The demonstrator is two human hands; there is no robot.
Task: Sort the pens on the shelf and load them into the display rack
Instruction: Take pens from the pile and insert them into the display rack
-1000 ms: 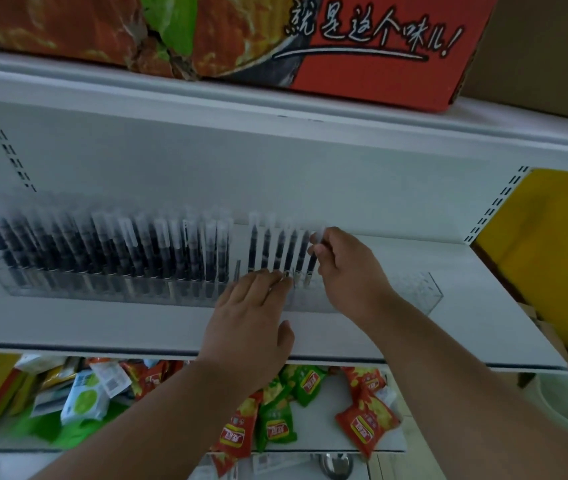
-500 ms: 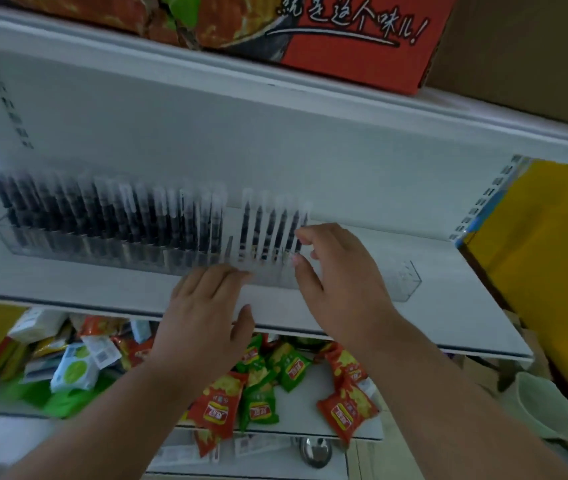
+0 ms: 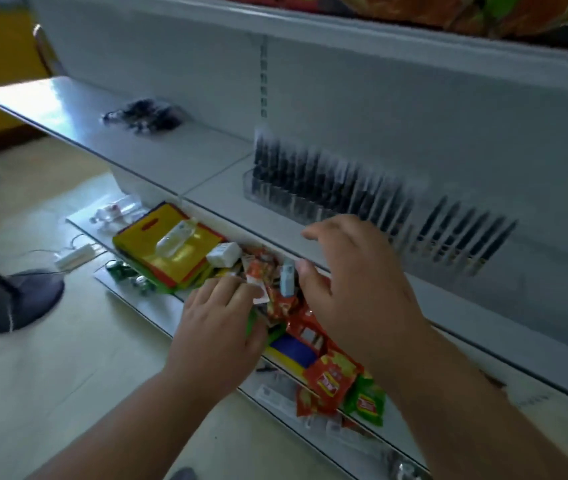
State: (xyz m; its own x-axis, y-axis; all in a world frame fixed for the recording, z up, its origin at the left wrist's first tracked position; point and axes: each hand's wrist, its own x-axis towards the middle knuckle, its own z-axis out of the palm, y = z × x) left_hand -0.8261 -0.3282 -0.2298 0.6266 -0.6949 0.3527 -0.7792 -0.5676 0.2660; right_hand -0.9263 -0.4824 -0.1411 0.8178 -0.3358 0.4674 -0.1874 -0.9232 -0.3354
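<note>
Both hands hold nothing. The left hand (image 3: 222, 327) hangs in front of the lower shelf with its fingers loosely bent over the snack packets (image 3: 327, 379). The right hand (image 3: 358, 282) is spread, its fingers relaxed, near the front edge of the white shelf (image 3: 178, 164), and it touches no pen. The display rack (image 3: 275, 199), a clear plastic holder, stands on this shelf just beyond the right hand, and the standing pens (image 3: 344, 188) in it are upright in a long row with one gap toward the right. The loose pens (image 3: 147, 116) lie in a small dark pile far to the left on the same shelf, well apart from both hands.

The shelf unit is white metal with a slotted back panel. On the lower shelf lie a yellow bag (image 3: 168, 247), a small clear bottle (image 3: 177, 237) and a white box (image 3: 225, 254). On the pale floor at the left stands a black round stand base (image 3: 19, 299).

The pens look dark with clear caps; the view is blurred, so finer details cannot be told.
</note>
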